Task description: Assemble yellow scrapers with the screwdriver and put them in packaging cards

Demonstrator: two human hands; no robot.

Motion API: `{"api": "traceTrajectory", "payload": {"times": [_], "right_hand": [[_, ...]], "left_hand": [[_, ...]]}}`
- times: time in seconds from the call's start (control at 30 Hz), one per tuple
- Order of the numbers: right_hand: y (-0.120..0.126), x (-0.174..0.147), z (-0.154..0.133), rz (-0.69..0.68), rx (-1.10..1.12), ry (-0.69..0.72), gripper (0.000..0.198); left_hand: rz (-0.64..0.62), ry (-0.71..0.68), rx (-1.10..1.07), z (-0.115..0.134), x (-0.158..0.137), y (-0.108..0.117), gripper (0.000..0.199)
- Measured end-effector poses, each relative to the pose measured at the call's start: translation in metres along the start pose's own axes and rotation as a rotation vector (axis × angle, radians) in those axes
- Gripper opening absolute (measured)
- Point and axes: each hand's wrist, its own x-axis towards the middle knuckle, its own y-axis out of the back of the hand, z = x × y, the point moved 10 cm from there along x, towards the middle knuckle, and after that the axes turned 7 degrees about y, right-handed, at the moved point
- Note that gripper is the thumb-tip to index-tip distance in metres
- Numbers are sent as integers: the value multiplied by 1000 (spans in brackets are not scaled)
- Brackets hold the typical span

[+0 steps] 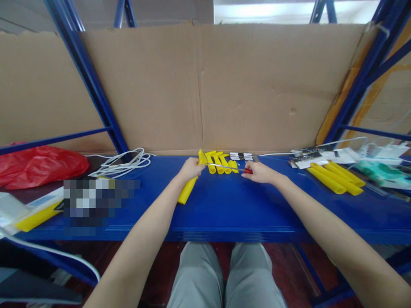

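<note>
My left hand [192, 169] is closed around a yellow tube [187, 191], which slants with its lower end towards me. In my right hand [262, 173] is a screwdriver [226, 167] with a red handle and a long thin metal shaft. The shaft points left and its far end meets the upper part of the tube by my left fingers; whether it goes into the tube, I cannot tell. Behind the shaft, several short yellow pieces [219, 168] lie in a row on the blue table [237, 205].
Small black-and-white striped items [241, 156] lie by the cardboard wall [257, 85]. Several yellow tubes [330, 182] rest at the right beside white packets [308, 160]. At the left are a coiled white cable [128, 162], a red plastic bag [41, 164] and another yellow tube [40, 217].
</note>
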Motion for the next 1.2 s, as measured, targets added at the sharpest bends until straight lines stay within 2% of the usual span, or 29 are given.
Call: {"api": "traceTrajectory", "payload": {"times": [0.17,0.37,0.73,0.97,1.2], "right_hand": [[-5,1,-8,-92,-20,54,29],[5,1,-1,3,-54,10,17],[9,-1,6,18,-94,-47,19],[5,0,10,24,-48,20,19],[-5,0,-1,-65,80,116,18]], "left_hand": [[0,-9,6,1,0,0,23],[-5,-7,2,1,0,0,22],[-3,-24,-18,2,0,0,23],[1,-10,-41,2,-2,1,22],[-10,-32,-75,5,-2,-1,23]]}}
